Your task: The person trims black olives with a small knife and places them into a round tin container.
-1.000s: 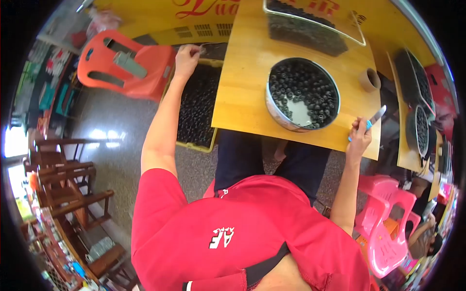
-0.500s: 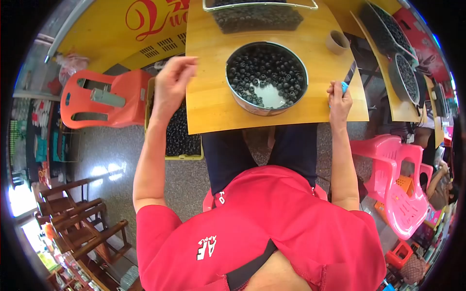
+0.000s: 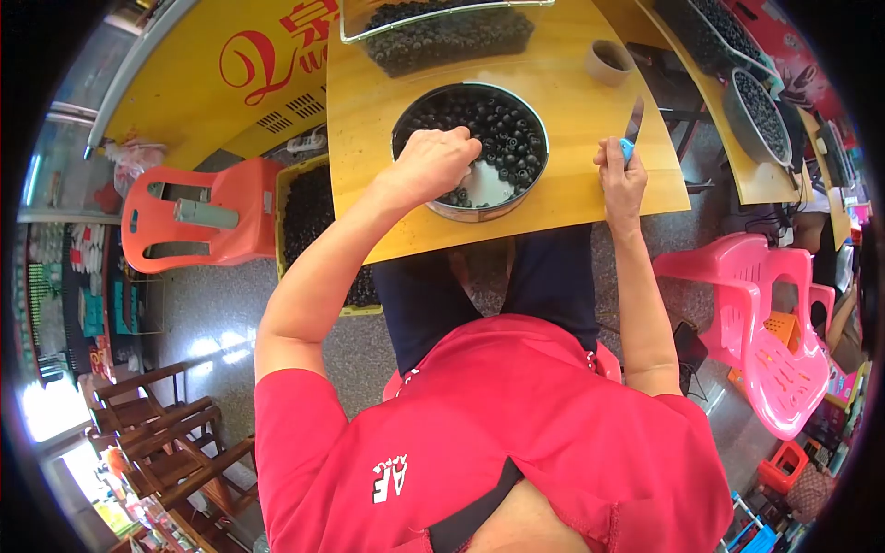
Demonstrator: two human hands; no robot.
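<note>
A round tin (image 3: 473, 212) with dark round beads or berries inside stands near the front edge of the wooden table (image 3: 590, 198). Over the tin's left part is my left hand (image 3: 438, 161), its fingers curled together and pointing down into it; whatever they may hold is hidden. The pale bottom of the tin shows beside the fingertips. To the right of the tin, my right hand (image 3: 621, 180) is closed round the blue handle of a knife (image 3: 634, 124), whose blade points up and away from me.
Behind the tin stands a clear tub (image 3: 452, 41) of dark pieces, with a tape roll (image 3: 609, 63) to its right. A yellow crate (image 3: 282, 221) sits left of the table, beside an orange chair (image 3: 161, 217). Pink chairs (image 3: 737, 295) stand at the right.
My left hand has moved from beside the table's left edge to the tin, and its fingers have closed. My right hand still holds the knife. The view has shifted.
</note>
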